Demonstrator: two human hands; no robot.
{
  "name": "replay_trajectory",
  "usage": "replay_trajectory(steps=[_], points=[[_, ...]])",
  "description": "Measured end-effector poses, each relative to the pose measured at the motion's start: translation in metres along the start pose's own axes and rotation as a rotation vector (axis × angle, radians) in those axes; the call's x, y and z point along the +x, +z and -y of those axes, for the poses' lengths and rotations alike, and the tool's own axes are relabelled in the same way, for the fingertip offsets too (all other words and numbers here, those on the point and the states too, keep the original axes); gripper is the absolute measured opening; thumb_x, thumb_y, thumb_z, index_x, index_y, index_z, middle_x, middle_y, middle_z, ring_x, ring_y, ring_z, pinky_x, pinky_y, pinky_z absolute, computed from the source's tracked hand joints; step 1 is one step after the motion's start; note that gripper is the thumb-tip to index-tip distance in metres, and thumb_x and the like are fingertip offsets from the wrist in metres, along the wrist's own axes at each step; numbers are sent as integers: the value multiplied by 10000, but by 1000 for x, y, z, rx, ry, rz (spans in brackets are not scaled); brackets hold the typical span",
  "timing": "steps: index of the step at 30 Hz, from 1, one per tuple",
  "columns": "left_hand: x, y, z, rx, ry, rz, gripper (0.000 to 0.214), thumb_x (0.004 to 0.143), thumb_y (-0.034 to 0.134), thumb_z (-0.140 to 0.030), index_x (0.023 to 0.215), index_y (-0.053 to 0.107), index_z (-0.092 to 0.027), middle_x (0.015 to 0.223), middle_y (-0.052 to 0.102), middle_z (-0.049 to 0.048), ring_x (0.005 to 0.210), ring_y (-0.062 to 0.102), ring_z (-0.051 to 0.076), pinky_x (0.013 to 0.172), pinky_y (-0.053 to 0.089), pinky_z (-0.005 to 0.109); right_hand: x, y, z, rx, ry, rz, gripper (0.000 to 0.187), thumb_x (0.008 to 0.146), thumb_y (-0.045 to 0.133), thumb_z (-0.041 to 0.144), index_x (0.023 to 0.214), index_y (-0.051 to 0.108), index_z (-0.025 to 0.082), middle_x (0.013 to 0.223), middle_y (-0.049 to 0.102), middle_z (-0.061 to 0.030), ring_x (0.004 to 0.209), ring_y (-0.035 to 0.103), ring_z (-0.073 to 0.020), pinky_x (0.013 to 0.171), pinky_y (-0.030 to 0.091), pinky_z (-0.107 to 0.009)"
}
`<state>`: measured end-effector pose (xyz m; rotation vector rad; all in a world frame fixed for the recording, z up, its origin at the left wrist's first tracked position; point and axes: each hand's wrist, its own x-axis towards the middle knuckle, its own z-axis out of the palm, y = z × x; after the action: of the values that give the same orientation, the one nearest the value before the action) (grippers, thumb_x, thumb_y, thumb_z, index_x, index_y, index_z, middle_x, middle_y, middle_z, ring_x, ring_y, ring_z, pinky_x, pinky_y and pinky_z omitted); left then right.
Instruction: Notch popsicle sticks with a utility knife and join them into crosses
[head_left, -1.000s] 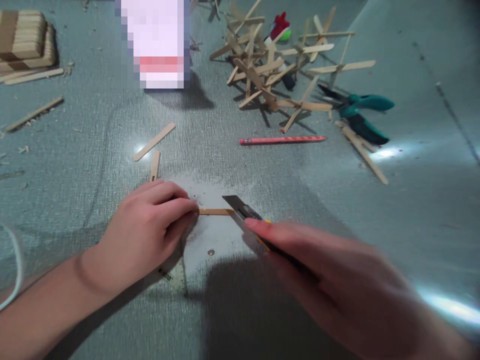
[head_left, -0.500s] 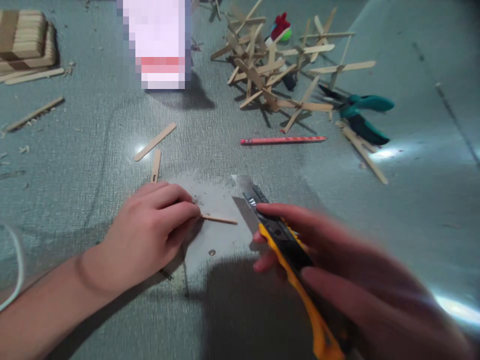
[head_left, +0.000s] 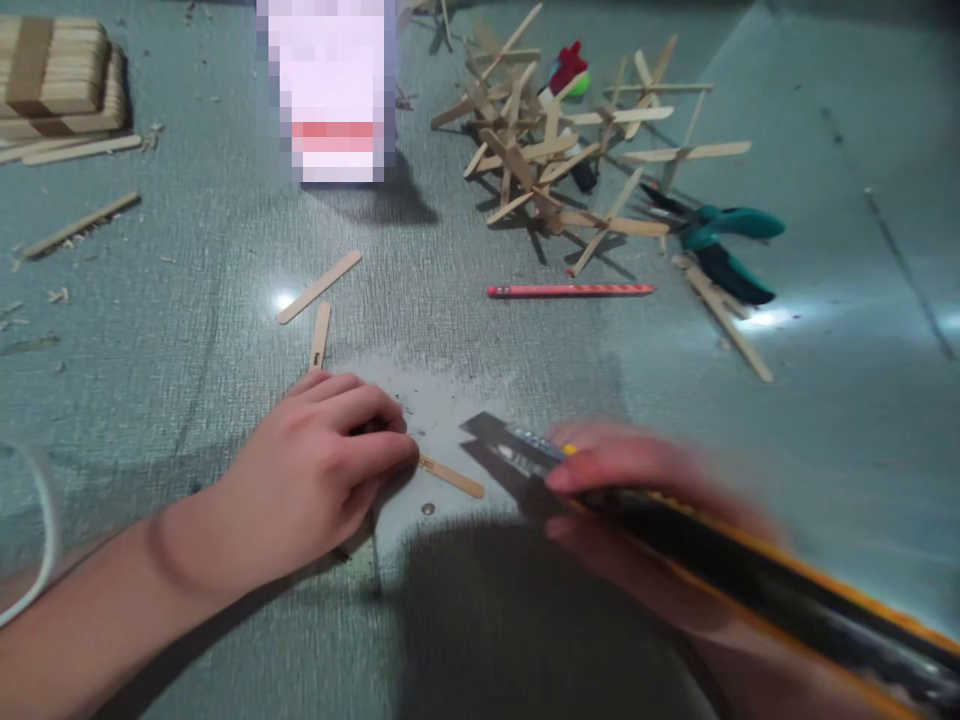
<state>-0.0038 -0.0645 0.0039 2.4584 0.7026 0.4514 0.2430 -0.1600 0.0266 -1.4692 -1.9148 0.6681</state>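
Note:
My left hand (head_left: 322, 470) is curled, fingertips pinching one end of a short wooden stick (head_left: 454, 477) that lies on the grey mat (head_left: 187, 330) and points right. My right hand (head_left: 637, 500), blurred by motion, is wrapped round a yellow and black utility knife (head_left: 540, 455). The knife's blade tip sits just right of the stick's free end, a little apart from it.
Two loose sticks (head_left: 319, 287) lie just beyond my left hand. A pink pencil (head_left: 570, 291) lies mid-mat. Behind it stands a glued stick structure (head_left: 555, 150), with teal pliers (head_left: 720, 240) to its right. Stacked sticks (head_left: 52, 80) sit far left, a blurred-out object (head_left: 330, 90) at the back.
The knife lifted off the stick and turned, then came back low with its handle swung toward the lower right. The stick's free end tilted down toward me. My left hand stayed put.

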Motion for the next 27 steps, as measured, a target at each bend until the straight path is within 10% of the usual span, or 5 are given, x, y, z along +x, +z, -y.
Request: replay_trajectory(steps=[6, 27], points=[[1, 0, 0, -61, -15, -13, 204, 960, 582, -159, 954, 769, -242, 951, 701, 14, 849, 589, 160, 777, 397, 344, 9, 12, -5, 124, -73, 58, 403, 837, 511, 90, 1170, 585, 305, 934, 748, -7, 840, 739, -174, 722, 593, -290], [1, 10, 4, -38, -25, -61, 152, 945, 632, -192, 857, 748, -237, 904, 702, -23, 853, 581, 171, 771, 372, 355, 12, 19, 1, 38, -168, 136, 346, 827, 530, 45, 1065, 641, 272, 993, 782, -40, 843, 766, -151, 721, 620, -277]])
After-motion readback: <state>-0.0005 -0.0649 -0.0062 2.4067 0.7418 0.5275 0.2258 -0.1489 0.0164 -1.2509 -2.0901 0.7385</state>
